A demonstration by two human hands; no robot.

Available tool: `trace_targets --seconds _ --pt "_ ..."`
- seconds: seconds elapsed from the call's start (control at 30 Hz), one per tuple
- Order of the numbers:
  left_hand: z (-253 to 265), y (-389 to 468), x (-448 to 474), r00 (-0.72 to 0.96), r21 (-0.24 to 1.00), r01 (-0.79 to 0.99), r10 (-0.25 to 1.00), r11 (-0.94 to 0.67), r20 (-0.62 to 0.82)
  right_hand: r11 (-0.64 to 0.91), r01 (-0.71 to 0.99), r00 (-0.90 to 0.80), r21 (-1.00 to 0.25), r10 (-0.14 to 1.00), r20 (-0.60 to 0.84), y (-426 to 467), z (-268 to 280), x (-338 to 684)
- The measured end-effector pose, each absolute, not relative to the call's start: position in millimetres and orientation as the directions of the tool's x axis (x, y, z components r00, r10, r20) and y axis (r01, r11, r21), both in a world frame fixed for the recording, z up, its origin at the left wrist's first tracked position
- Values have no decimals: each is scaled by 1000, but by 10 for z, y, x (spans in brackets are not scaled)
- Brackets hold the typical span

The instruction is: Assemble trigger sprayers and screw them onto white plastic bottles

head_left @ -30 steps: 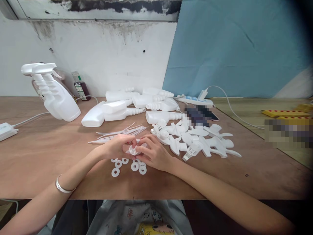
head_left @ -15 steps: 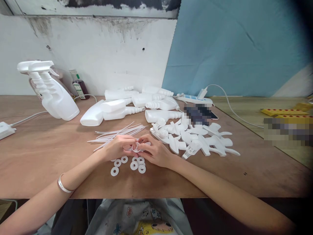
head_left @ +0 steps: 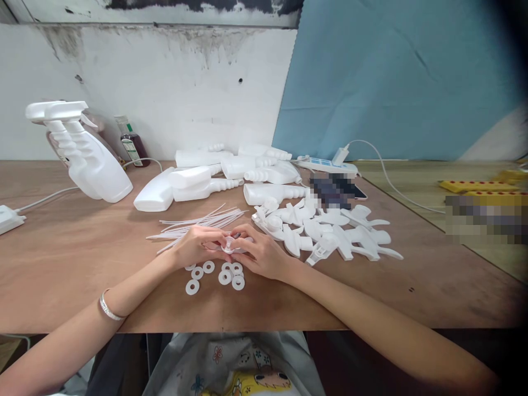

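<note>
Left hand (head_left: 202, 246) and right hand (head_left: 260, 254) pinch one sprayer head (head_left: 228, 245), likely to steady it, washers (head_left: 188, 287) lying within reach

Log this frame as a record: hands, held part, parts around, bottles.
Left hand: grips small white plastic part
Right hand: grips same part
Held part: partly hidden by the hands
Near side: flat white rings on brown tabletop
Behind left hand: thin white tubes
Right: piled white plastic spray heads
Lying: white plastic bottles
Far left: two white plastic spray bottles, standing
</note>
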State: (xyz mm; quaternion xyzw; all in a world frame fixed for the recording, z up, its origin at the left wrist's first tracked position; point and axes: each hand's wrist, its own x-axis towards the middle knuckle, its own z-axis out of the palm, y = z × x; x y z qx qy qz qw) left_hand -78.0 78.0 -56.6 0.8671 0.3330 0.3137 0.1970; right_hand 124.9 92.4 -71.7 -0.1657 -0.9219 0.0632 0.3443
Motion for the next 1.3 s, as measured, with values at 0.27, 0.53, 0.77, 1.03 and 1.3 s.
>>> trace_targets --seconds 0.27,0.53,0.77,1.03,1.3 --pt "-494 776 -771 650 489 419 628 -765 428 934 279 -715 -222 357 601 905 -714 1246" --pt "-551 793 -795 677 365 436 567 -822 468 938 213 -656 -272 344 672 938 -814 1244" --pt "-558 774 -806 683 372 461 590 -806 430 875 241 -595 -419 474 649 931 -840 1218" --pt "-530 781 -794 705 391 450 588 -803 396 868 256 -599 -426 488 635 935 -866 1217" --pt "-500 761 -782 699 174 551 566 -816 437 883 259 -598 -392 465 652 934 -843 1208"
